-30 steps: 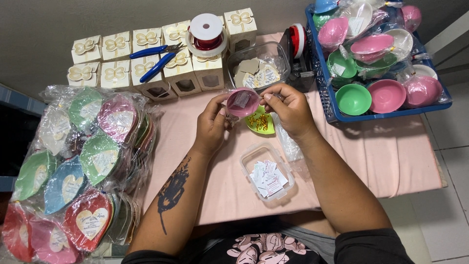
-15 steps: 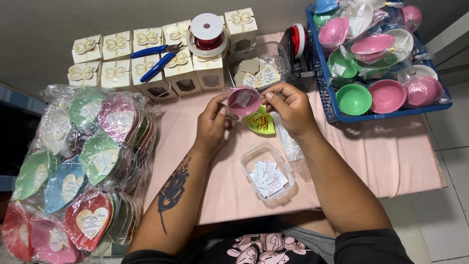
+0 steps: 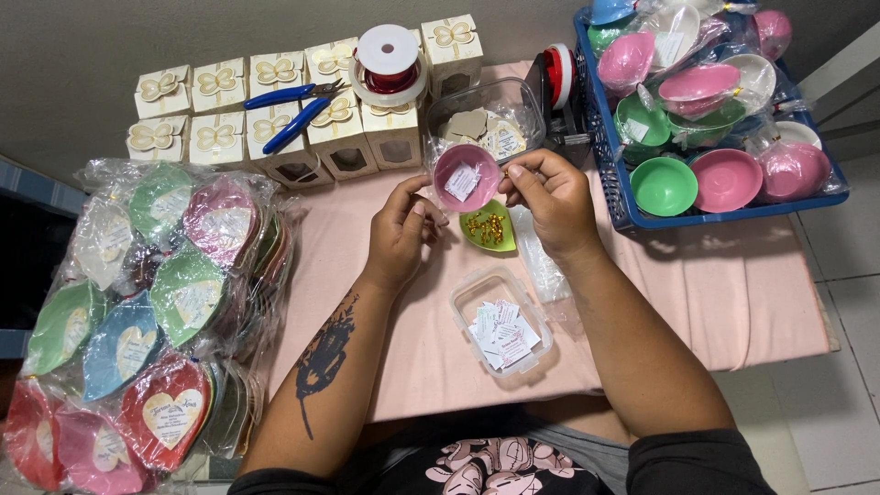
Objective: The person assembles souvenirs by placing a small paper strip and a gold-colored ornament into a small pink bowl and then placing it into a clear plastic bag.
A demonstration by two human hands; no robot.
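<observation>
Barely shifting since a moment ago, both hands are keeping the pink heart dish (image 3: 466,177) above the green bead dish (image 3: 488,226), left hand (image 3: 401,229) pinching its rim, right hand (image 3: 550,197) closing fingertips at its edge; wrapped hearts (image 3: 147,312) left of it suggesting many finished, loose dishes in the blue basket (image 3: 612,174) remaining.

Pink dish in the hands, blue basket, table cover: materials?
Pink dish: likely moulded plastic; smooth, uniform colour, slight sheen, thin rim. Held by the left hand and right hand.
Blue basket: looks like rigid plastic; slotted lattice wall.
Table cover: pink fabric, matte, soft wrinkles and a draped edge.
</observation>
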